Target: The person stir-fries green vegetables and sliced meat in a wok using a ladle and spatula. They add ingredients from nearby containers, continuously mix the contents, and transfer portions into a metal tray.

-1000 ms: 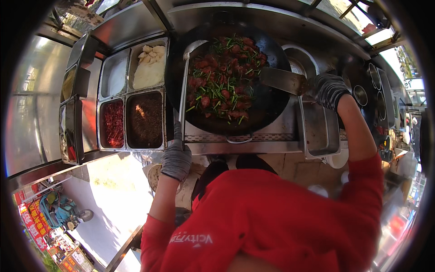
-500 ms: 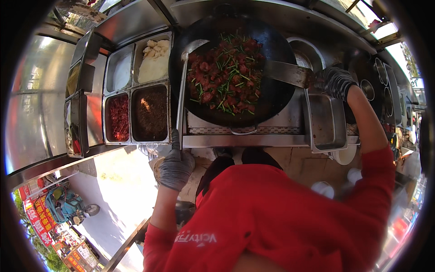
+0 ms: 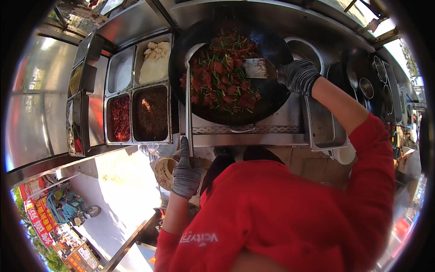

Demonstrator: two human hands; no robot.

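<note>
A large black wok (image 3: 274, 45) holds reddish chunks of meat mixed with green stalk pieces (image 3: 219, 75). My left hand (image 3: 186, 176), in a grey knit glove, is closed round the lower end of a long-handled ladle (image 3: 188, 109). The ladle's head lies at the left side of the food. At the wok's right side, my gloved right hand (image 3: 298, 77) grips a metal spatula (image 3: 256, 69), its handle mostly hidden by the fingers. The spatula's flat blade reaches into the right part of the food.
Left of the wok stand metal pans: red flakes (image 3: 119, 119), dark brown seasoning (image 3: 150, 113), pale pieces (image 3: 156, 51) and one with whitish content (image 3: 120, 70). A rectangular metal tray (image 3: 322, 124) sits at the right, below a round metal pot (image 3: 312, 47). A bucket (image 3: 164, 174) stands below the counter.
My right hand has moved left over the wok's edge, pushing the spatula blade into the food. The food has shifted and spread. My left hand and the ladle handle have swung slightly right and nearer.
</note>
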